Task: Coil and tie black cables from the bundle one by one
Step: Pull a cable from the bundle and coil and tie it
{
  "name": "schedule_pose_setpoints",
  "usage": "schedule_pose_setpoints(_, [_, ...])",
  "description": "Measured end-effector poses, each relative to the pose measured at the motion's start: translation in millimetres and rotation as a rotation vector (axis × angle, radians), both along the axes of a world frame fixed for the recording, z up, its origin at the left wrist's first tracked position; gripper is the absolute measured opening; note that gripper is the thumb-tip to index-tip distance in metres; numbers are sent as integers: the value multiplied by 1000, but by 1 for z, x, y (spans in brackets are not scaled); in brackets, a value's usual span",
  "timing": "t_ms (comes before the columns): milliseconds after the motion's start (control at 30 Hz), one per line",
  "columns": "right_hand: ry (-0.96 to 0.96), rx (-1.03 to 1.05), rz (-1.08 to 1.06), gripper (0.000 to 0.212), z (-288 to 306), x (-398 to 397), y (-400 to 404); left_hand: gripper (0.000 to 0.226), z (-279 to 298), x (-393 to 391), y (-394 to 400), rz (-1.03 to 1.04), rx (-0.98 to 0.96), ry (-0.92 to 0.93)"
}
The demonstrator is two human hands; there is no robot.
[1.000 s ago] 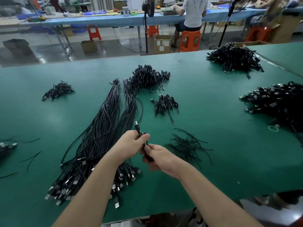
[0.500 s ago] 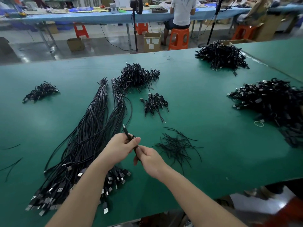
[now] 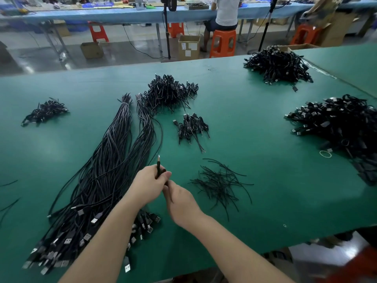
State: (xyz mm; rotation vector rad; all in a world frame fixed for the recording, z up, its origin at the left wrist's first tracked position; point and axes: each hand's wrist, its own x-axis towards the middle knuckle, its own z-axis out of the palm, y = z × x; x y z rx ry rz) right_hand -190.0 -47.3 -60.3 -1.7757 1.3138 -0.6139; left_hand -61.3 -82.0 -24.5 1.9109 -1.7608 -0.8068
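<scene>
Bare green table (image 3: 265, 180) lies open to the right of the loose ties (image 3: 218, 184). On the left, the long cable bundle (image 3: 106, 170) blocks the way. Ahead, a small pile of coiled cables (image 3: 191, 127) stands, with free cloth around it.

Both hands (image 3: 163, 188) grip one black cable (image 3: 158, 164) over the green table (image 3: 255, 123).

On the table (image 3: 255, 123), the cable bundle (image 3: 106, 170) lies left of the hands (image 3: 163, 188), loose ties (image 3: 219, 184) right
</scene>
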Motion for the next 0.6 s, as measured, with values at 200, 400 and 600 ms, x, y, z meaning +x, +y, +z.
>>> schedule_pose_setpoints(200, [-58, -19, -42, 30, -17, 5, -8, 21, -1, -9, -10, 63, 74, -63])
schedule_pose_setpoints(400, [-17, -98, -93, 29, -28, 4, -10, 21, -4, -10, -13, 38, 152, -35])
schedule_pose_setpoints(600, [40, -178, -178, 28, -29, 14, -6, 44, 22, -7, 3, 202, -344, 53])
